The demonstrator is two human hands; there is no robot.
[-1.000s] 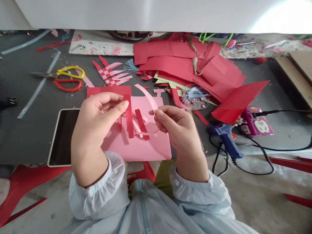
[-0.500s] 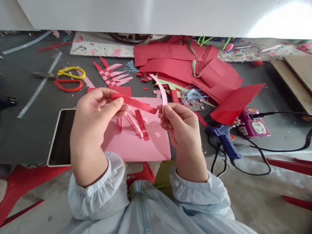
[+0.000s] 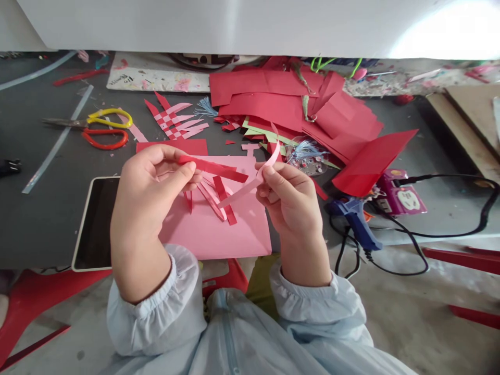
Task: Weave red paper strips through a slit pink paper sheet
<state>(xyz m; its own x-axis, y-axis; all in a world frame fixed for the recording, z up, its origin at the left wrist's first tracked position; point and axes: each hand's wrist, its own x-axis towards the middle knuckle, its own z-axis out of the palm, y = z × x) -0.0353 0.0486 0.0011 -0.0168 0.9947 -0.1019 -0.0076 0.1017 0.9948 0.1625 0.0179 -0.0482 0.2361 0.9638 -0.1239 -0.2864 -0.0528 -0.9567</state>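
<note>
Between the thumb and fingers of my left hand (image 3: 150,192) is a red paper strip (image 3: 219,168), its free end pointing right. My right hand (image 3: 292,200) pinches a curled pink paper strip (image 3: 246,192) near its middle; one end curves up, the other hangs down to the left. The two hands are apart, above a pink paper sheet (image 3: 219,239). On that sheet, below the fingers, lie loose pink strips (image 3: 211,200) and another red strip (image 3: 225,203). A red-and-pink woven paper piece (image 3: 172,120) rests farther back.
Scissors (image 3: 105,130) with yellow and red handles lie at the left, above a phone (image 3: 96,224). Red paper sheets (image 3: 269,112) are heaped at the back. At the right are a blue glue gun (image 3: 357,221) with black cables and a purple box (image 3: 402,195).
The pink strip in my right hand has turned, so a longer part now reaches down to the left. My left hand still holds the red strip, nearly unmoved.
</note>
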